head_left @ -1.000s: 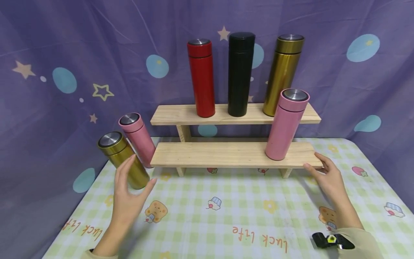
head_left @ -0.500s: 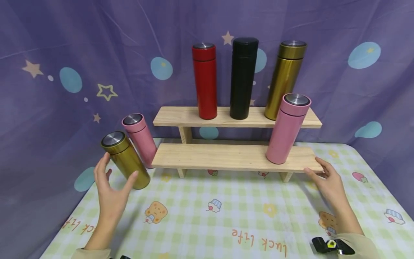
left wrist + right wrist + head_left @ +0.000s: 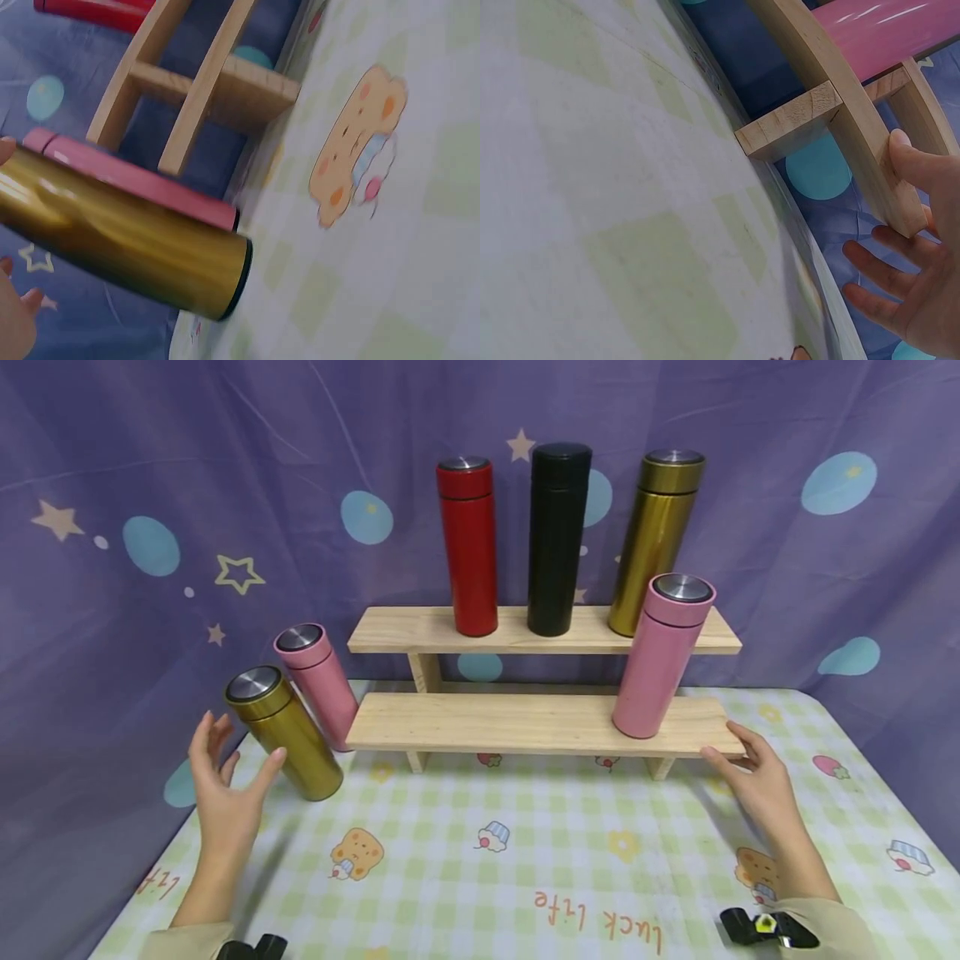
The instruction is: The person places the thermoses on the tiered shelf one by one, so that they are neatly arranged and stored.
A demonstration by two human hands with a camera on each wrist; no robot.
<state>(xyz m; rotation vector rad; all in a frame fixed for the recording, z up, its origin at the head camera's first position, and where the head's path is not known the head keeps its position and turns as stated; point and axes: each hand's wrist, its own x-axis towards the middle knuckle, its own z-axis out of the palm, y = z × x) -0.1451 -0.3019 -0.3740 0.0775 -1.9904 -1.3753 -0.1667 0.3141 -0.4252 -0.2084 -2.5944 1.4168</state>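
Note:
My left hand (image 3: 228,793), fingers spread in a loose curve, is just left of a gold thermos bottle (image 3: 291,739) on the table and holds nothing. The same gold thermos (image 3: 127,232) fills much of the left wrist view, with fingertips at its left side. Behind it stands a pink thermos (image 3: 322,689), beside the left end of a two-tier wooden shelf (image 3: 480,722). My right hand (image 3: 761,781) grips the right end of the shelf's lower board. In the right wrist view the thumb presses the board's front edge (image 3: 870,157) and a finger lies behind its end.
On the upper board stand red (image 3: 474,560), black (image 3: 557,552) and gold (image 3: 656,543) thermoses. Another pink thermos (image 3: 660,664) is on the lower board, toward the right. A checked cloth (image 3: 450,877) covers the table, and a purple curtain (image 3: 247,468) hangs behind.
My left hand has moved left, from in front of the gold thermos to its left side. My right hand stays at the shelf end, and the bottles keep their places.

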